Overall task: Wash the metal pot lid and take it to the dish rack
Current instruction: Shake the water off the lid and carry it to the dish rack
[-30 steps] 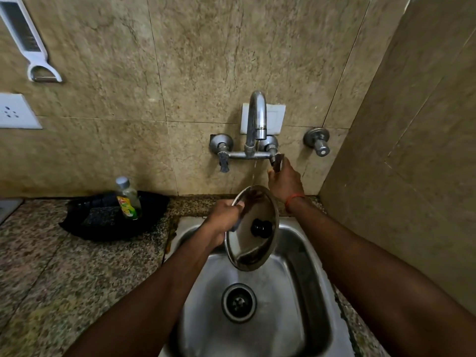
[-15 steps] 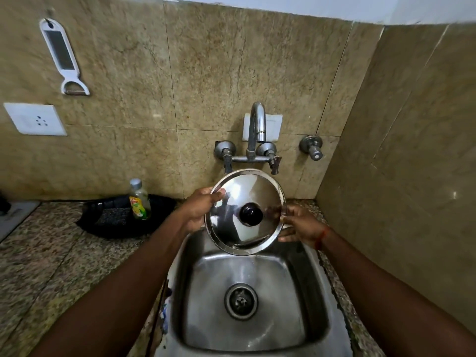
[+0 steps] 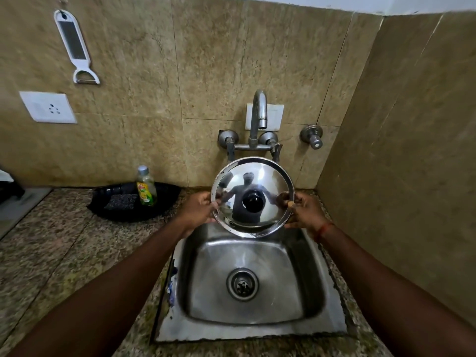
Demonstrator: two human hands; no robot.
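Note:
The round shiny metal pot lid (image 3: 268, 181) with a black knob in its middle stands nearly upright above the back of the steel sink (image 3: 257, 328), its top face turned to me. My left hand (image 3: 198, 208) grips its left rim and my right hand (image 3: 304, 210) grips its right rim. The lid hangs just under the curved tap (image 3: 258, 112), from which no water runs. No dish rack is in view.
A black tray (image 3: 164, 199) with a scrub pad and a bottle of dish soap (image 3: 146, 186) sits on the granite counter left of the sink. A separate wall valve (image 3: 313, 136) is right of the tap. A tiled side wall closes in on the right.
My right hand left the tap handle and took the lid's right rim. The water stopped. The lid turned from edge-on to facing me and rose a little.

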